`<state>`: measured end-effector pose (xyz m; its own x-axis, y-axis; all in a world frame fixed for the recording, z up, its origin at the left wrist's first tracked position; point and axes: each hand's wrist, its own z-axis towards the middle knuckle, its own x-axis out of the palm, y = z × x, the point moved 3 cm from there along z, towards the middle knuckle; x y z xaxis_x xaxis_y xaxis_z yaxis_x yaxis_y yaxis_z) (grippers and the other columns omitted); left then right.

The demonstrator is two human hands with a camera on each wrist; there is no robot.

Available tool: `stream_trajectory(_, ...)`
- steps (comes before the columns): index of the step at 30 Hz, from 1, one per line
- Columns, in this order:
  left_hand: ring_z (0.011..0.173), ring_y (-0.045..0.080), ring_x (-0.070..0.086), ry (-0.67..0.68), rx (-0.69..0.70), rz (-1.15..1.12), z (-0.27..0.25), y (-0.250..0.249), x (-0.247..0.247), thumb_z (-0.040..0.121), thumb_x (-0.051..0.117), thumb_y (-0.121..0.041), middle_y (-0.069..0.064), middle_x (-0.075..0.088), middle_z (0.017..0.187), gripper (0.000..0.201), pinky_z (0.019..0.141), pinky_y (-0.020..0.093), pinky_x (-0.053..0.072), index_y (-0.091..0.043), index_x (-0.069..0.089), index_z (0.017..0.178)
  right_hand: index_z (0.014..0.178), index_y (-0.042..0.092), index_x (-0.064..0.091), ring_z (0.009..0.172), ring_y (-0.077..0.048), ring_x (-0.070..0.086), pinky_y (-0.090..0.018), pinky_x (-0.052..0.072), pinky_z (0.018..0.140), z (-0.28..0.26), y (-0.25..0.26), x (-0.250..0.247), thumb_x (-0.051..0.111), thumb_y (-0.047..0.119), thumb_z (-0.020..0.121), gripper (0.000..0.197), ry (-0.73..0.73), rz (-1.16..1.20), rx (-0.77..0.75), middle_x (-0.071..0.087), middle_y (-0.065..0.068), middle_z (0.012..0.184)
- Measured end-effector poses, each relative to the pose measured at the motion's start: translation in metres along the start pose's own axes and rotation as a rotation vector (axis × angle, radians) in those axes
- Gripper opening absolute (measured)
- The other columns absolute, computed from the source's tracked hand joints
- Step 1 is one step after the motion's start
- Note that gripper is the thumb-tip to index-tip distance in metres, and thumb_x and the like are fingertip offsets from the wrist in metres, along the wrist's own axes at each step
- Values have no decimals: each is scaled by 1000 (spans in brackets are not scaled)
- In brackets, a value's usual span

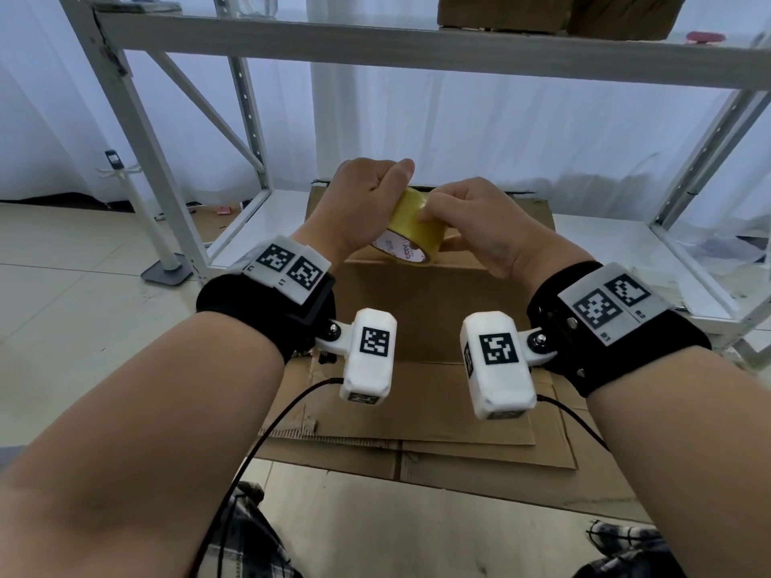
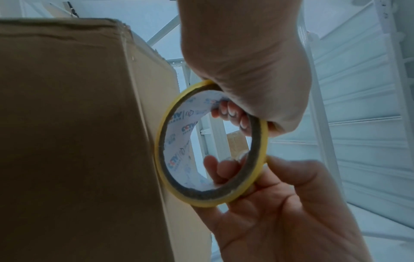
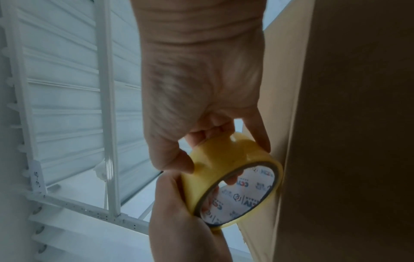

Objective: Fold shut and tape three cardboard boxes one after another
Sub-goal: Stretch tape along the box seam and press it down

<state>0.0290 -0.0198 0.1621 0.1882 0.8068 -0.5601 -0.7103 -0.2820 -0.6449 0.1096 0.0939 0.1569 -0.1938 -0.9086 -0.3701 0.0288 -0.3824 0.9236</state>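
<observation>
The roll of yellow tape [image 1: 411,231] is held above the top of the cardboard box [image 1: 421,302], at its far edge. The left hand [image 1: 363,202] grasps the roll with fingers curled through the core. The right hand [image 1: 479,227] pinches the roll's outer surface, thumb and fingertips on the yellow band. The box stands on flattened cardboard sheets [image 1: 417,435] on the floor, in front of a white metal shelf rack [image 1: 417,48].

Tiled floor [image 1: 83,310], flattened cardboard sheets [image 1: 479,452] on it, cardboard box [image 1: 417,310] on top
</observation>
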Motion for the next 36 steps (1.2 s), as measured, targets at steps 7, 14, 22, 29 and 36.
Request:
stream_trajectory(7, 43, 7, 35, -9, 30, 26, 0, -3, -2, 101, 40, -23, -2, 31, 48, 51, 48, 17, 26, -15, 33, 51, 73, -3, 56, 78, -23, 52, -33, 52, 76, 2, -2, 2, 49, 6, 80, 13, 24, 71, -15, 50, -15, 80)
stream_trajectory(14, 42, 6, 37, -3, 14, 37, 0, -2, -1, 101, 38, -23, -1, 32, 48, 51, 48, 14, 28, -16, 34, 51, 59, 13, 54, 74, -12, 55, -29, 51, 73, 2, -2, 3, 54, 6, 85, 27, 16, 93, 2, 54, 2, 65)
stream_trajectory(22, 42, 4, 38, -4, 6, 44, 1, -2, 0, 101, 38, -24, -1, 33, 48, 51, 47, 14, 28, -16, 35, 51, 65, 12, 59, 81, -19, 58, -35, 54, 81, 1, -4, 4, 57, 6, 84, 20, 41, 119, 12, 58, -9, 77)
stream_trajectory(29, 44, 6, 38, -9, 7, 49, 1, 1, 0, 101, 39, -26, -1, 34, 48, 51, 49, 16, 28, -16, 36, 51, 74, 3, 58, 81, -22, 56, -37, 52, 84, 0, -4, 6, 53, 5, 80, 8, 54, 130, 1, 53, -15, 82)
stream_trajectory(36, 45, 7, 36, -2, 3, 49, 0, 3, 1, 101, 38, -26, 1, 36, 49, 49, 50, 19, 26, -11, 41, 55, 68, 7, 56, 76, -20, 56, -34, 50, 76, 1, -1, 10, 56, 5, 80, 12, 22, 70, -9, 55, -12, 77)
